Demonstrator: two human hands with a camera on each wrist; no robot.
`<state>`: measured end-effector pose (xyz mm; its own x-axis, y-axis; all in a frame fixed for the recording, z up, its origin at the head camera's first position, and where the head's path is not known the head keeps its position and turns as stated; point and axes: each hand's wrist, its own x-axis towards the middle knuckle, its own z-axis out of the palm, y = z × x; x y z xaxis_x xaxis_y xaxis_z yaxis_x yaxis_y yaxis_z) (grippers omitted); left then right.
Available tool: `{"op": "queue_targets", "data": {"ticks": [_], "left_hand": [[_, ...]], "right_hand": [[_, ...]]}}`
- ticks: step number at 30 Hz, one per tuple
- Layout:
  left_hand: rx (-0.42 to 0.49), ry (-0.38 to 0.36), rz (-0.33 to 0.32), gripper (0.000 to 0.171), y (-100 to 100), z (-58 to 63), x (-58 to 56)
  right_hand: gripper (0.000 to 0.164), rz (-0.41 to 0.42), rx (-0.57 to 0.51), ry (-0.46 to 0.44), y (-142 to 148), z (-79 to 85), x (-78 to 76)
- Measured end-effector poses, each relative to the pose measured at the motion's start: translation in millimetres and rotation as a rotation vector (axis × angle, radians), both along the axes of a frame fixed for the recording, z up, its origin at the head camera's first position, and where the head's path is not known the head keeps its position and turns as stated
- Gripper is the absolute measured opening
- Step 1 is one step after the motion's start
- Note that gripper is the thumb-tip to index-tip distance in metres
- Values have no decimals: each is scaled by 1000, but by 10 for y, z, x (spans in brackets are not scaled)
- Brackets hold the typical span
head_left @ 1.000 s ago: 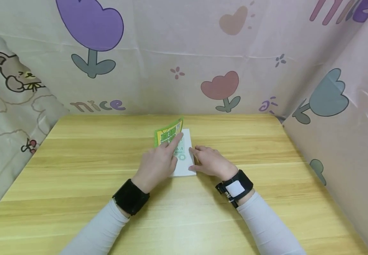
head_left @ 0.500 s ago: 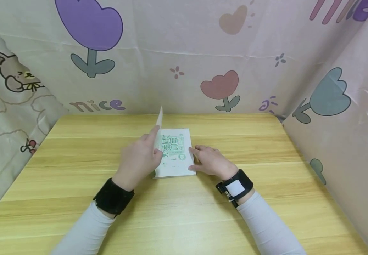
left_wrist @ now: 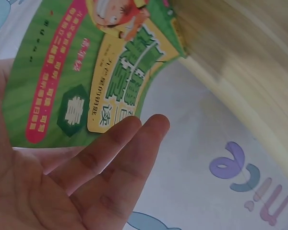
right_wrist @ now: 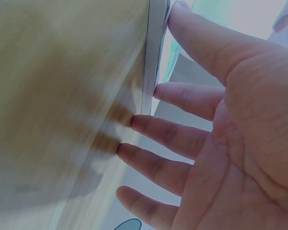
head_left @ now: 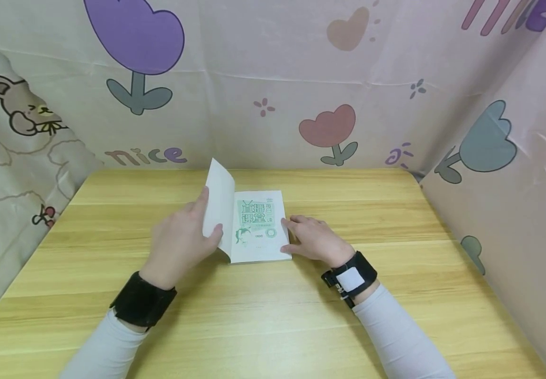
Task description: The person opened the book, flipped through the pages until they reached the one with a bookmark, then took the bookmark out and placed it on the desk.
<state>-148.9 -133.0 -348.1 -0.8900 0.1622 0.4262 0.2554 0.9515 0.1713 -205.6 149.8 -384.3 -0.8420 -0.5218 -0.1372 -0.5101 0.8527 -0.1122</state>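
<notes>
Between the left hand [head_left: 178, 237] and the right hand [head_left: 320, 241], the head view shows the book [head_left: 260, 226] lying on the table [head_left: 273, 316], long axis running away from the person. Its cover [head_left: 219, 202] stands raised beside the left hand, the hinge just right of that thumb [head_left: 218, 230] and the free edge at that index finger. The page lies between hinge and right hand, which touches its long right edge. So the left hand is nearer the cover, the right nearer the page.

From the left wrist, the cover's green outer face bends away from the palm. It passes between thumb and nearly straight fingers, a loose pinch by the look of it; how firm, one cannot tell.

From the right wrist, the fingers spread wide, gripping nothing. Thumb and index finger rest against the book's edge; the other fingers fan out beside it, palm raised off the table.
</notes>
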Motion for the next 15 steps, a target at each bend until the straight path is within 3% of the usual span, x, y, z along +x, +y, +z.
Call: {"op": "queue_targets", "data": {"ticks": [7, 15], "left_hand": [[15, -25, -7, 84, -174, -25, 54], [20, -124, 4, 90, -351, -75, 89]], "right_hand": [[80, -4, 4, -6, 4, -7, -10], [80, -4, 3, -7, 5, -4, -5]]}}
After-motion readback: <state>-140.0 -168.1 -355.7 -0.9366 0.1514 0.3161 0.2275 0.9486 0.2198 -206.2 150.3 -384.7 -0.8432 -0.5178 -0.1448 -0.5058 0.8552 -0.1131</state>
